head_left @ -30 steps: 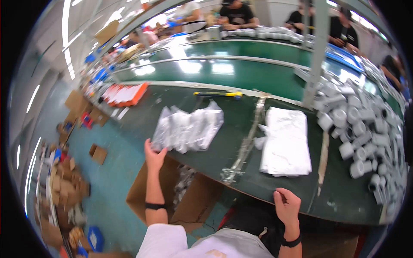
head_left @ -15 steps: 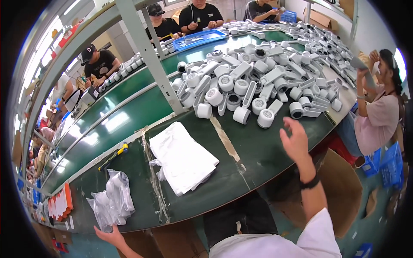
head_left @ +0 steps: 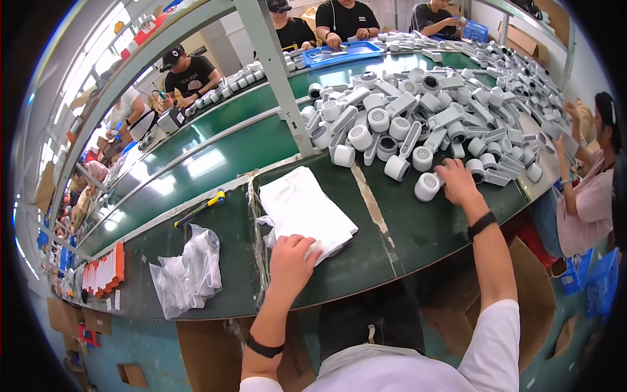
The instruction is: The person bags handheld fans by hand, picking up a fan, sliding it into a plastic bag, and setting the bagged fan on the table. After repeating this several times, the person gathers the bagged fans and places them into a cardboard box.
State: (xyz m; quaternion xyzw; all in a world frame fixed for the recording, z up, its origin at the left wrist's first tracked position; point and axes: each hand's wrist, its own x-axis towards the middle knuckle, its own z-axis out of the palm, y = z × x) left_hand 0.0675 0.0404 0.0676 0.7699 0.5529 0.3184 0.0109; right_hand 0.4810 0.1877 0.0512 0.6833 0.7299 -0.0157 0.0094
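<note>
My right hand closes around a grey hair-dryer-shaped unit with a round white head, at the near edge of a large pile of similar units. My left hand lies on the near edge of a stack of white plastic bags. Its fingers are bent and pressed against the top bag; the fingertips are partly hidden. To the left of the stack, clear plastic bags with pale units inside lie on the dark green table.
A yellow-and-black tool lies beyond the clear bags. Orange-and-white boxes stand at the left. A metal post rises behind the stack. Across the bench, people work near a blue tray; another person sits at right.
My left hand has left the clear bags and moved right onto the white stack. My right hand has reached the pile's edge and taken hold of a hair-dryer-shaped unit. The view has shifted.
</note>
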